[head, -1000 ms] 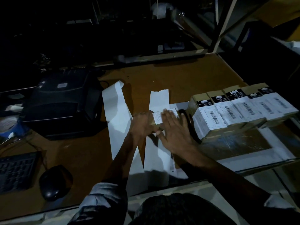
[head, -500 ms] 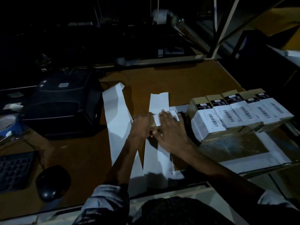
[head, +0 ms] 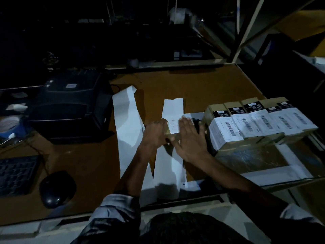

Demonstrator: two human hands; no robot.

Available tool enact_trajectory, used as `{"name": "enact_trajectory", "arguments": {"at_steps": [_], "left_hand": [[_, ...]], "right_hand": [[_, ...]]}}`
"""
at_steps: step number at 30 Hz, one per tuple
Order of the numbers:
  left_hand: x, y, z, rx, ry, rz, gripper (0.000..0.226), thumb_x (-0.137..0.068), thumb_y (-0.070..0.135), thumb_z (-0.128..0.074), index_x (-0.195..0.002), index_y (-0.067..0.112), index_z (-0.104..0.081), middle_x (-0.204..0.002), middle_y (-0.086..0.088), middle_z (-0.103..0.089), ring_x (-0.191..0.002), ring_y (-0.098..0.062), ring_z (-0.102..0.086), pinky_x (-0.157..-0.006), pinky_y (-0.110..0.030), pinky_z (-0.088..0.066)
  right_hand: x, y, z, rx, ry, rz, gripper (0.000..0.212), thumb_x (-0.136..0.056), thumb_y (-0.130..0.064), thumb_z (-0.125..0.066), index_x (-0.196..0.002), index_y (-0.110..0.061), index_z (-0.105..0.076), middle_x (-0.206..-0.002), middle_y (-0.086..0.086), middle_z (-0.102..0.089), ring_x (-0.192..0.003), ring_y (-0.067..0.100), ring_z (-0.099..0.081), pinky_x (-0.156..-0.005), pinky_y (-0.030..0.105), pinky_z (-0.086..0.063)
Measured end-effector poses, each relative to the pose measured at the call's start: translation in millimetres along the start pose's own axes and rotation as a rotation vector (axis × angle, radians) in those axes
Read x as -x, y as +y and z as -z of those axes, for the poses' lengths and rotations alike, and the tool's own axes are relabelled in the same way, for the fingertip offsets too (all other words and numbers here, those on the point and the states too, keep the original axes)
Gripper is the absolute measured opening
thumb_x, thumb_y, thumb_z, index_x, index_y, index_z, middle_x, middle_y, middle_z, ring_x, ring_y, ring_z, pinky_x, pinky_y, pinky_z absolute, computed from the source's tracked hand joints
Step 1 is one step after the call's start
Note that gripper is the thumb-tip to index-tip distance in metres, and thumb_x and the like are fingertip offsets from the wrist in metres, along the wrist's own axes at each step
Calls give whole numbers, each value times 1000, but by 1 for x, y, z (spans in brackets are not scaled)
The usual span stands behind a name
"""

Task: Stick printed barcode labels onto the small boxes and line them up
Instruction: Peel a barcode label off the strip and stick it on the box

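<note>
On the brown desk (head: 202, 81), the left hand (head: 155, 133) grips a small box (head: 173, 133) by its left side, fingers closed around it. The right hand (head: 190, 140) lies flat on the box, fingers stretched and spread, pressing a white label (head: 173, 125) on its top. Just to the right, five labelled boxes (head: 260, 124) stand in a row, touching each other. Two backing strips (head: 127, 124) lie under the arms. A printer (head: 70, 106) stands at the left.

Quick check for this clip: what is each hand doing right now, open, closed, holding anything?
Left hand: closed around the small box, holding it steady.
Right hand: open, fingers spread flat, pressing the label onto that box.
</note>
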State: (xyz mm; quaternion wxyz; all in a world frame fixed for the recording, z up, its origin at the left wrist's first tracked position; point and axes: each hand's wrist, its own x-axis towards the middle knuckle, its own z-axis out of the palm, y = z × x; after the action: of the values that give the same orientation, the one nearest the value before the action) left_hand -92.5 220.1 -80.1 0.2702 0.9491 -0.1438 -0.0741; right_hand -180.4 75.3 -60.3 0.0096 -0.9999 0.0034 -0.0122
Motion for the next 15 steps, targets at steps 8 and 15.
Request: {"name": "enact_trajectory", "arguments": {"at_steps": [8,15], "left_hand": [[5,-1,12,-77,-21,-183,52,-81,44,-76,-124,19,-60,-115,-1,-67,-104,-19,-63,-93,-35,-54],[6,-14,23,-67,-114,-332,84,-56,81,-69,-123,33,-56,-114,13,-65,-105,-12,-60,-95,-50,-50]], "right_hand": [[4,-4,-3,-239,35,-149,81,-96,-58,2,-160,-12,-15,-169,6,-10,-156,21,-5,-122,52,1],[26,26,4,-592,226,-126,48,-98,-34,-61,-142,-15,-53,-138,6,-61,-127,25,-55,-106,35,-43]]}}
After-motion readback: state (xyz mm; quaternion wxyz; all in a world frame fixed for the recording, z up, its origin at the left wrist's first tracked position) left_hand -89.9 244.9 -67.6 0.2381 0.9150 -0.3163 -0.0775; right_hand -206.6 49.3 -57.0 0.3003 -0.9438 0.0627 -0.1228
